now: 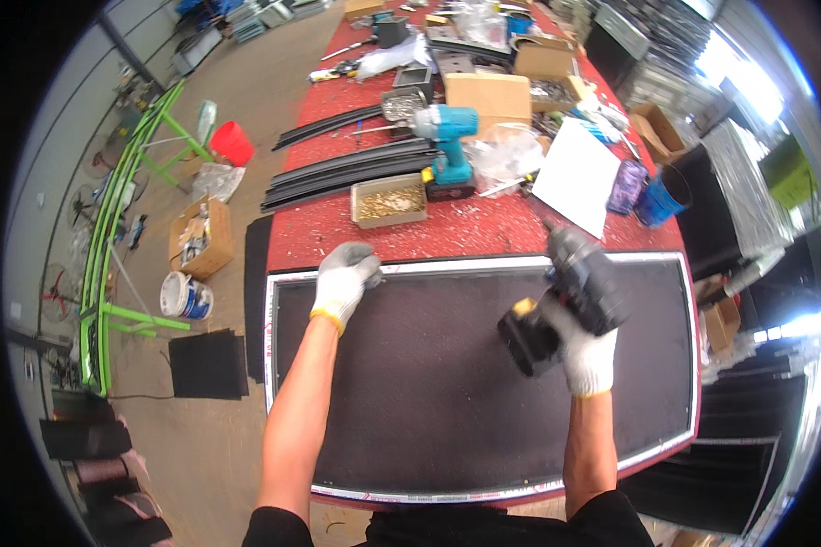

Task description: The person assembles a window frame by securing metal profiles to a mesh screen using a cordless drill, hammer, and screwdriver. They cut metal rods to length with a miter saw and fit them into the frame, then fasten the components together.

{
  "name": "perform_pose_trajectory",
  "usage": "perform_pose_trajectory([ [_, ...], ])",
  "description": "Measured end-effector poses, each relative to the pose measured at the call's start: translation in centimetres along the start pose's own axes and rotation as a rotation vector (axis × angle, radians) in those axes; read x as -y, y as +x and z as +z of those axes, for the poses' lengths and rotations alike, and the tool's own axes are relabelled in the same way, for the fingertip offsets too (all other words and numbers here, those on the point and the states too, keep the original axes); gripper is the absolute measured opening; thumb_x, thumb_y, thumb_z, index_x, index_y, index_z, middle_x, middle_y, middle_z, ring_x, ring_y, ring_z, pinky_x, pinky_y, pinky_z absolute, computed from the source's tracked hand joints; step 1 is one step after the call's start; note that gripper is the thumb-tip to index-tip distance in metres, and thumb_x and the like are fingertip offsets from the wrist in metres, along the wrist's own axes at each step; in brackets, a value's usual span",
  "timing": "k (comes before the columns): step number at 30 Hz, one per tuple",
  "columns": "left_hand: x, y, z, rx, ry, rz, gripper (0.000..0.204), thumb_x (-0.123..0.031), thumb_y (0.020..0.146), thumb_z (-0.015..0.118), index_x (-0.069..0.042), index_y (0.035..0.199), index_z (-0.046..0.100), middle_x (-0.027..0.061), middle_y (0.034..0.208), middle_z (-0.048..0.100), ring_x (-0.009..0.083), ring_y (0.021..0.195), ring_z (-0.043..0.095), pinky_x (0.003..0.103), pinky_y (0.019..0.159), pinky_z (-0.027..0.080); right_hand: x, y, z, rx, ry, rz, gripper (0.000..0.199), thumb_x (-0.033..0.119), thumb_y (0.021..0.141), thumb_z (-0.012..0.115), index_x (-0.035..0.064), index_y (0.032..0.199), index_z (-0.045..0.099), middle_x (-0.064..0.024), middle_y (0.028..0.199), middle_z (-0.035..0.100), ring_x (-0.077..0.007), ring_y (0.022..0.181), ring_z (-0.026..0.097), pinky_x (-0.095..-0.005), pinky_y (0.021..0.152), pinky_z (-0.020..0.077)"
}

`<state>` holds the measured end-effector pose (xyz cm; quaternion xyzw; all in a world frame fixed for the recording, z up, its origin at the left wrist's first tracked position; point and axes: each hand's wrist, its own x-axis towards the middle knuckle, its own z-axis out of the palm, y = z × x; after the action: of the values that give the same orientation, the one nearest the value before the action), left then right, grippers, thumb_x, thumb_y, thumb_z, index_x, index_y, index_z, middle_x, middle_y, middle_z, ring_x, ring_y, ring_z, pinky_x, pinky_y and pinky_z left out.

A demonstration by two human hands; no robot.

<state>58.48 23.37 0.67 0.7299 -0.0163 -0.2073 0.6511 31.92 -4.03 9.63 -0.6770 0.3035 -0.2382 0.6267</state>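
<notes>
A large framed black mesh panel (429,383) with a white-edged frame lies flat on the red table in front of me. My right hand (586,351), in a white glove with a yellow cuff, grips a black cordless drill (586,281) over the panel's right half. The drill is blurred, its nose pointing to the far side. My left hand (345,278), gloved alike, is at the far edge of the frame near the left corner. Its fingers are pinched together; whatever is between them is too small to make out.
Beyond the panel stand a tray of brass-coloured screws (389,202), a teal cordless drill (449,146) and black strips (351,173). A white sheet (576,173) and a blue cup (663,196) are at the right. Left on the floor are a green metal frame (109,228) and a carton (201,239).
</notes>
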Motion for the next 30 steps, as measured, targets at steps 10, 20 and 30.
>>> perform_pose_trajectory([
  [10,-4.7,12.5,3.7,-0.101,0.797,0.308,0.050,-0.020,0.098,0.077,0.000,0.143,0.071,0.0241,0.144,0.075,0.0351,0.137,0.072,0.042,0.118,0.054,-4.1,21.1,7.9,-0.086,-0.033,-0.494,0.042,0.015,0.091,0.091,0.0022,0.128,0.075,-0.0099,0.116,0.080,-0.0209,0.102,0.076,-0.0402,0.093,0.0605],
  [20,2.3,4.6,-0.9,-0.282,0.318,0.321,0.035,0.002,0.110,0.057,0.002,0.141,0.073,0.0124,0.122,0.080,0.0167,0.106,0.077,0.032,0.098,0.063,-10.6,26.7,8.2,-0.046,-0.199,-0.314,0.047,0.027,0.094,0.089,0.0006,0.130,0.075,-0.0129,0.114,0.080,-0.0272,0.104,0.076,-0.0436,0.097,0.0590],
  [30,9.6,-20.9,-7.3,-0.420,0.683,0.157,0.026,-0.010,0.101,0.073,-0.001,0.125,0.081,0.0180,0.117,0.084,0.0314,0.109,0.082,0.040,0.098,0.062,-8.9,13.7,6.8,-0.178,-0.543,-0.290,0.047,0.023,0.091,0.076,0.0024,0.134,0.073,-0.0251,0.124,0.077,-0.0444,0.115,0.075,-0.0516,0.104,0.0564],
])
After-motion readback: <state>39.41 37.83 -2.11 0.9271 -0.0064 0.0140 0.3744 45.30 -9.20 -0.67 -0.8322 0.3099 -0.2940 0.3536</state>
